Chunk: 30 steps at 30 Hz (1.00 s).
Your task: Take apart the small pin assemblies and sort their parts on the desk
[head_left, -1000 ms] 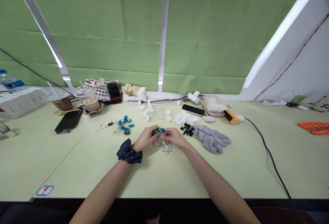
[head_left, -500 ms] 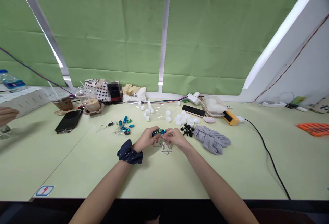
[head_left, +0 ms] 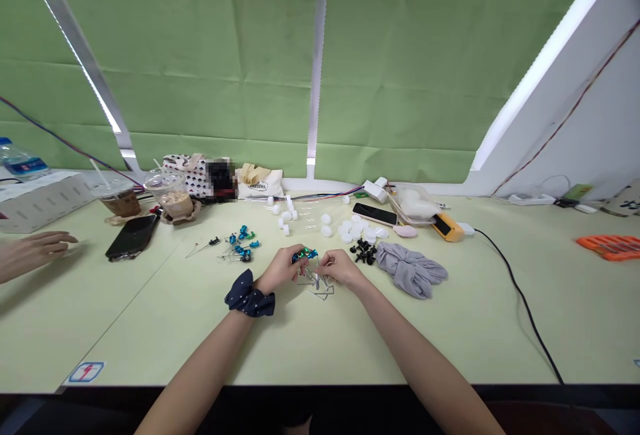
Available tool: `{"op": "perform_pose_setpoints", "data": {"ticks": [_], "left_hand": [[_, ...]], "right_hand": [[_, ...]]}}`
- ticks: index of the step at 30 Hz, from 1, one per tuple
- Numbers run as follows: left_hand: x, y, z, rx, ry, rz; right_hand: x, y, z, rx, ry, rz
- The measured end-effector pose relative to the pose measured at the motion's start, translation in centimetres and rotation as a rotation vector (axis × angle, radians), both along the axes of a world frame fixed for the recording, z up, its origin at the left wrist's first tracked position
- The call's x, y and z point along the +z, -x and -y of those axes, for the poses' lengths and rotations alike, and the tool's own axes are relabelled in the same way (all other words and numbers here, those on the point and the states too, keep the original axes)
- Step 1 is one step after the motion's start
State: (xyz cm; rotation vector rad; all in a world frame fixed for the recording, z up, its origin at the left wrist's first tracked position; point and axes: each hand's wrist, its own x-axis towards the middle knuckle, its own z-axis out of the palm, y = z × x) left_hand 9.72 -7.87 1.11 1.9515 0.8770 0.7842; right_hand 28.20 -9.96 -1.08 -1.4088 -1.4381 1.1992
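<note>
Small shiny blue and green metal parts (head_left: 306, 254) are gripped in the closed fingers of my left hand (head_left: 284, 270), which wears a dark dotted scrunchie (head_left: 250, 294) at the wrist. Just to their right, my right hand (head_left: 343, 267) is closed in a pinch beside thin silvery rods. What lies between its fingertips is too small to make out. Bent metal wires (head_left: 321, 292) lie on the table under both hands. More blue parts with wires (head_left: 243, 246) form a loose pile to the left.
Black plastic pieces (head_left: 364, 251), white caps (head_left: 353, 228) and a grey cloth (head_left: 413, 270) lie on the right. Phones (head_left: 375, 214), a yellow device (head_left: 447, 227) and drink cups (head_left: 175, 203) stand farther back. Another person's hand (head_left: 43, 252) rests at the far left.
My right hand has drawn slightly away from the blue and green parts, which stay in my left hand. The other person's hand has moved lower and farther into view.
</note>
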Motion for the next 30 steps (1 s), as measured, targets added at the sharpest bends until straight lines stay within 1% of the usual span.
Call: {"op": "perform_pose_setpoints", "data": {"ticks": [4, 6, 8, 11, 16, 19, 22, 24, 26, 30], "left_hand": [[-0.7, 0.4, -0.7, 0.114, 0.070, -0.098], [-1.2, 0.6, -1.0, 0.157, 0.129, -0.139], [-1.6, 0.8, -1.4, 0.178, 0.167, -0.142], [-1.9, 0.9, -1.6, 0.206, 0.226, -0.085], [-1.6, 1.1, -1.7, 0.194, 0.347, 0.091], [-1.4, 1.2, -1.7, 0.209, 0.381, 0.125], [-1.1, 1.3, -1.8, 0.195, 0.335, 0.149], [-1.0, 1.3, -1.9, 0.180, 0.343, 0.185], [-0.8, 1.4, -1.9, 0.157, 0.411, 0.258], [-0.6, 1.5, -2.0, 0.091, 0.543, 0.440]], "right_hand": [[-0.4, -0.5, -0.1, 0.046, -0.093, 0.209], [-0.4, -0.5, 0.0, 0.077, -0.104, 0.280], [-0.4, -0.5, 0.0, 0.107, -0.098, 0.321], [-0.4, -0.4, -0.1, 0.139, -0.122, 0.354], [-0.8, -0.6, -0.4, 0.174, -0.211, 0.397], [-0.8, -0.7, -0.4, 0.190, -0.219, 0.407], [-0.5, -0.5, -0.2, 0.137, -0.220, 0.409], [-0.2, -0.3, -0.1, 0.078, -0.236, 0.401], [0.1, -0.1, 0.1, 0.042, -0.262, 0.382], [0.0, 0.1, 0.0, 0.040, -0.264, 0.301]]}}
